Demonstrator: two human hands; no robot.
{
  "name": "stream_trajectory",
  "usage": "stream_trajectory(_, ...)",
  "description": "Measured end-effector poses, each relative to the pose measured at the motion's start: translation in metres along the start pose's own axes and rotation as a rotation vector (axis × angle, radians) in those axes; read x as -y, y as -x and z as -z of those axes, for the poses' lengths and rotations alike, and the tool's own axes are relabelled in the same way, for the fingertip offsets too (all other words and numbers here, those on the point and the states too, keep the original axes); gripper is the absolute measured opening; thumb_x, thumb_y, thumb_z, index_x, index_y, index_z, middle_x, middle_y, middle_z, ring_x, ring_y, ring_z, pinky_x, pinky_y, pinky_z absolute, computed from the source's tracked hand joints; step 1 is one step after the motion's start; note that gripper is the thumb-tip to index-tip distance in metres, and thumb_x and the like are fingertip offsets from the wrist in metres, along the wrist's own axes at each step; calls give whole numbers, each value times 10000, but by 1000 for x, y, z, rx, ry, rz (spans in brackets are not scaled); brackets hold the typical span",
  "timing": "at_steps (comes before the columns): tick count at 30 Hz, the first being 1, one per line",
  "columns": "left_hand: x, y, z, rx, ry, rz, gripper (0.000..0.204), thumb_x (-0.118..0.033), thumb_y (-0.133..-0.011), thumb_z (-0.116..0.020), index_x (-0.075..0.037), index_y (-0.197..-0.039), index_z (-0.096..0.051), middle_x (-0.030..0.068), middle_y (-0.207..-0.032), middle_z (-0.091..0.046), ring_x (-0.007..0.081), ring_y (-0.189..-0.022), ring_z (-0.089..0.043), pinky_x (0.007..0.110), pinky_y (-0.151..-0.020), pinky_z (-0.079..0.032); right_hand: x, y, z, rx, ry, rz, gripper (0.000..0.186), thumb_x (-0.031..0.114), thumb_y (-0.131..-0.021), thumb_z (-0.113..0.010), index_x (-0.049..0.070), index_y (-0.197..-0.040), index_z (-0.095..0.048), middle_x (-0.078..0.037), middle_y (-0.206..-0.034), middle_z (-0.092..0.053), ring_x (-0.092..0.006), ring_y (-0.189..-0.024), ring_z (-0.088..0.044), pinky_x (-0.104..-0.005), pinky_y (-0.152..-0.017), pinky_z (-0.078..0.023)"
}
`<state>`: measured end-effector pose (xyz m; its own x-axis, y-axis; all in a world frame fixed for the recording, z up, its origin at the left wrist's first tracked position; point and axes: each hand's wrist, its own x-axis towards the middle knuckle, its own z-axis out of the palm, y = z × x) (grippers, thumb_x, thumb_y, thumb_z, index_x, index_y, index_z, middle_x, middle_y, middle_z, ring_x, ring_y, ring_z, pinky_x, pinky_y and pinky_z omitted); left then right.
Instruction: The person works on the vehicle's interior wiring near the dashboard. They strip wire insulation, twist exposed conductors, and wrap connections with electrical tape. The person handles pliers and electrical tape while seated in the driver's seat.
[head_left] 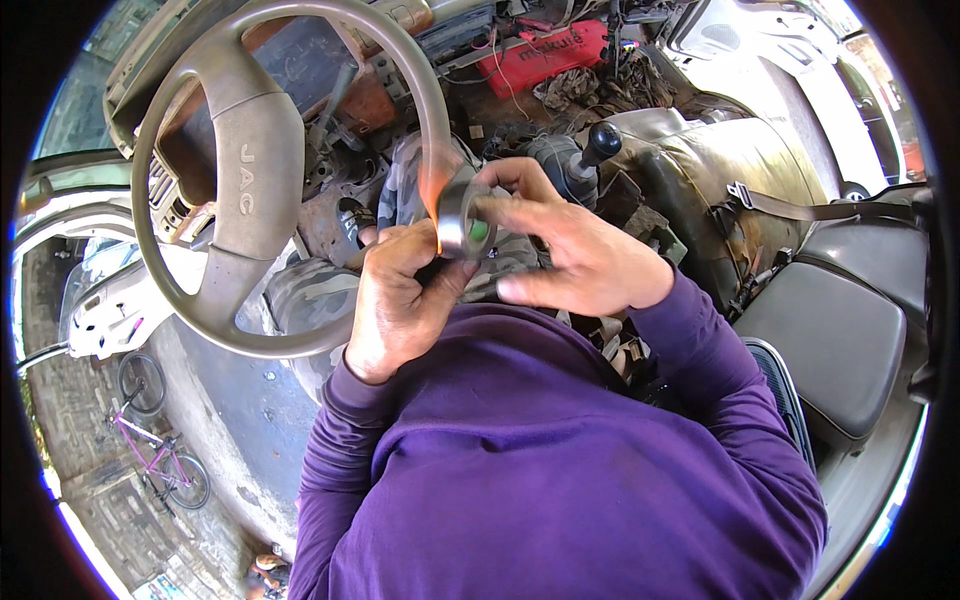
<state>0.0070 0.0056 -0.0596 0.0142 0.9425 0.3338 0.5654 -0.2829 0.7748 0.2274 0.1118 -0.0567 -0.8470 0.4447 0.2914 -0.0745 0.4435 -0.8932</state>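
In front of my chest, beside the lower right of the steering wheel rim, my left hand [393, 300] pinches a roll of tape [454, 222] from below. The roll is dark grey and shiny, stands on edge, and shows a bit of green inside its core. An orange smear lies along its left side, too blurred to make out. My right hand [595, 255] is spread at the roll's right side. Its index finger reaches the top of the roll, another finger crosses the core, and the thumb stays apart, smeared by motion.
The steering wheel [255, 170] stands close on the left. A gear lever [600, 145] rises right of my hands. Beyond lie a red case [545, 58] and loose wiring. A worn seat [720, 190] and a seat belt [820, 210] are right; a bicycle [160, 455] is outside.
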Motion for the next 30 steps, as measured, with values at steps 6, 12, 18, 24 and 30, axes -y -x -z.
stream_trajectory(6, -4, -1, 2, -47, 209, 236, 66, -20, -894, -803, -19, -945, -761, 86, -841, -724, 211, -793, -669, 351, -840, -477, -21, 8, -20, -28, 291, 18, 289, 271, -894, -865, 20, -976, -748, -191, -1441, -521, -438, -1413, -460, -559, -1181, -370)
stream_trajectory(12, -6, -3, 1, -4, -73, 18, 110, 0, -872, -805, -21, -971, -762, 80, -878, -732, 254, -795, -657, 381, -836, -488, -6, 5, 8, 139, -396, -38, 374, 253, -1015, -785, 13, -1295, -724, -149, -1452, -480, -319, -1388, -473, -440, -1179, -410)
stream_trajectory(18, 4, 4, 1, -16, 300, 188, 94, -12, -922, -800, -3, -1004, -756, 57, -914, -714, 166, -826, -634, 332, -818, -492, -24, 3, -10, 3, 130, -63, 319, 173, -941, -815, -1, -1191, -720, -188, -1435, -498, -408, -1398, -471, -495, -1172, -404)
stream_trajectory(24, 1, 4, -4, -58, 233, 300, 94, -18, -938, -788, 7, -1021, -754, 51, -873, -707, 138, -812, -633, 296, -775, -496, -3, 11, -7, 97, 451, 49, 331, 324, -991, -771, -5, -1000, -741, -213, -1451, -504, -445, -1433, -442, -547, -1179, -373)
stream_trajectory(30, -3, 2, -4, -13, 158, 141, 100, -5, -912, -781, 21, -1006, -754, 123, -879, -728, 222, -843, -683, 372, -855, -500, 1, 5, -4, 0, -149, -40, 468, 280, -965, -801, 58, -1364, -698, -189, -1427, -504, -406, -1370, -470, -495, -1204, -368)
